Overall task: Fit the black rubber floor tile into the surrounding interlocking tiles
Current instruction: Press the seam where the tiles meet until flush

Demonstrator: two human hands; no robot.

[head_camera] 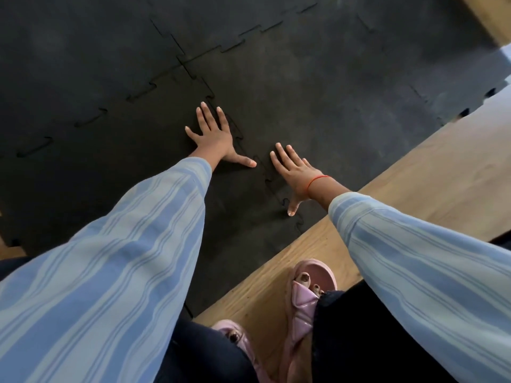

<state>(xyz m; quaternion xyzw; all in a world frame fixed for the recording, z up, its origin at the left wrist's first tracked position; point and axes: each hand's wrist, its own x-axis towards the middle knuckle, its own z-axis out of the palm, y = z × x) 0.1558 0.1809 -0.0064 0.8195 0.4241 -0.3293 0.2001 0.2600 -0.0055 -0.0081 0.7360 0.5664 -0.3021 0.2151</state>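
Note:
A black rubber floor tile (331, 111) lies flat on the floor, its toothed edges meeting other black interlocking tiles (83, 78) to the left and behind. A zigzag seam (262, 164) runs between my two hands. My left hand (214, 136) presses flat, fingers spread, on the tile left of that seam, thumb pointing at it. My right hand (294, 172) lies flat on the tile right of the seam, thumb touching the teeth near the front edge. Neither hand holds anything.
Light wooden floor (414, 189) borders the mat on the right and front. My feet in pink sandals (309, 294) stand on the wood just by the mat's front edge. More wood shows at the top right corner (492, 15).

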